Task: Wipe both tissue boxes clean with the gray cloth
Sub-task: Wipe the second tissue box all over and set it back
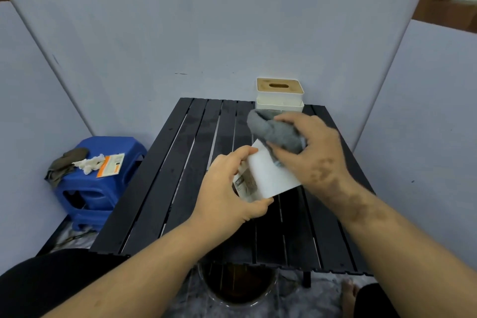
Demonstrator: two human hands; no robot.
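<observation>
Two tissue boxes: one white box held above the bench, one white box with a wooden lid at the bench's far edge. One gray cloth. Two hands: left, right. One blue stool left of the bench, carrying one dark rag, one white wad, one orange packet.

Table: stool to its left.
Far right corner: tissue box.
Above table, nearer: second tissue box, cloth behind it.
</observation>
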